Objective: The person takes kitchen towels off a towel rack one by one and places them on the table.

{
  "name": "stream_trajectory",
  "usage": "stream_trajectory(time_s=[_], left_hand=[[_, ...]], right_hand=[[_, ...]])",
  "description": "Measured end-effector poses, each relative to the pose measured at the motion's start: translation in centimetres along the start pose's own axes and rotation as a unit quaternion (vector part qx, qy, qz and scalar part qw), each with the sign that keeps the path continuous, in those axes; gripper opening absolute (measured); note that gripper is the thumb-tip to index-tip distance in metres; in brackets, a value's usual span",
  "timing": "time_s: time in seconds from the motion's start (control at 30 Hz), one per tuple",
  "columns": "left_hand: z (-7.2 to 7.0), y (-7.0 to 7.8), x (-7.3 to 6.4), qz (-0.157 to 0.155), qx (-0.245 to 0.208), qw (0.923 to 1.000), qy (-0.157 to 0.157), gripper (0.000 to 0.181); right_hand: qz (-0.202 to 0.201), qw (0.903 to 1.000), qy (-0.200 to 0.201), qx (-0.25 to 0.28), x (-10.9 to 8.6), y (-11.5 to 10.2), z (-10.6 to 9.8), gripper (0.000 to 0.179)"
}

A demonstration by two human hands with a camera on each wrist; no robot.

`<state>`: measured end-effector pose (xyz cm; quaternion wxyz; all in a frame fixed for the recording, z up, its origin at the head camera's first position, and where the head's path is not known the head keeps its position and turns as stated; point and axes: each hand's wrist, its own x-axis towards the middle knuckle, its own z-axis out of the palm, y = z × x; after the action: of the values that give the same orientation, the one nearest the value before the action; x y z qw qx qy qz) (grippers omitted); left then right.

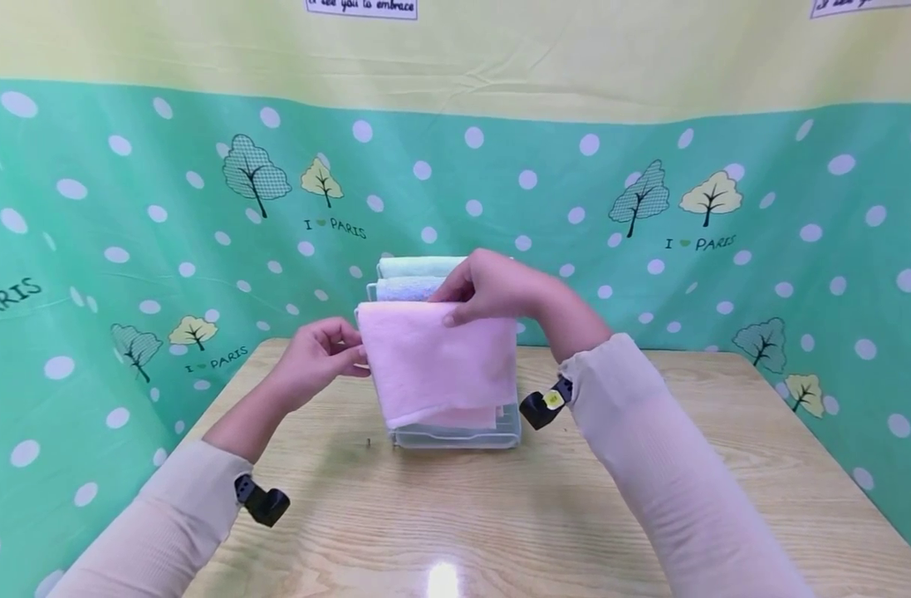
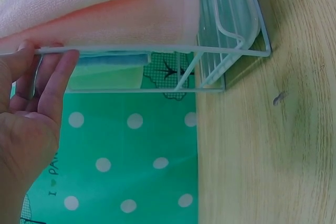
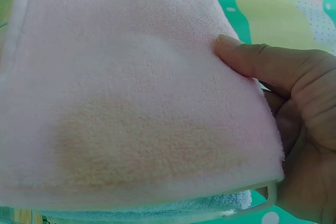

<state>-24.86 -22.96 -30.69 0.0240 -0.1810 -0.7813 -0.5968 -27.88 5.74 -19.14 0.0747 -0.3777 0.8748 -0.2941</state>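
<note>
Cream sleeves, black wrist cameras (one with yellow patch).

A white wire rack on a wood-grain table

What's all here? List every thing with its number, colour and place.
Backdrop: one, green and yellow, dotted, behind everything
Table: one, light wood, in front of it
Wire rack: one, white, on the table
Tray: one, clear, at the rack's base
Pink towel: one, pink, over rack's front bar
Blue towel: one, light blue, behind it
Green towel: one, pale green, rearmost
Speck: one, dark, unidentifiable, left of tray
Wrist cameras: two, black, one per wrist
Sleeves: two, pale, lower left and right
Left hand: one, bare, gripping the rack's side
Right hand: one, bare, pinching the pink towel
</note>
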Motion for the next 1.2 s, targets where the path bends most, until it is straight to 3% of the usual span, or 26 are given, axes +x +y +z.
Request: stream_trajectory(time_s=[0.73,1.2], left_hand=[[0.1,0.1,-0.2,-0.001,0.0,1.0,0.0,0.006],[0.3,-0.1,-0.1,0.001,-0.01,0.9999,0.005,0.008]], right_hand=[[-0.009,0.9938,0.095,0.056,-0.4,0.5,1.0,0.018],[-0.006,0.9856,0.151,0.076,-1.3,0.0,-0.1,0.016]])
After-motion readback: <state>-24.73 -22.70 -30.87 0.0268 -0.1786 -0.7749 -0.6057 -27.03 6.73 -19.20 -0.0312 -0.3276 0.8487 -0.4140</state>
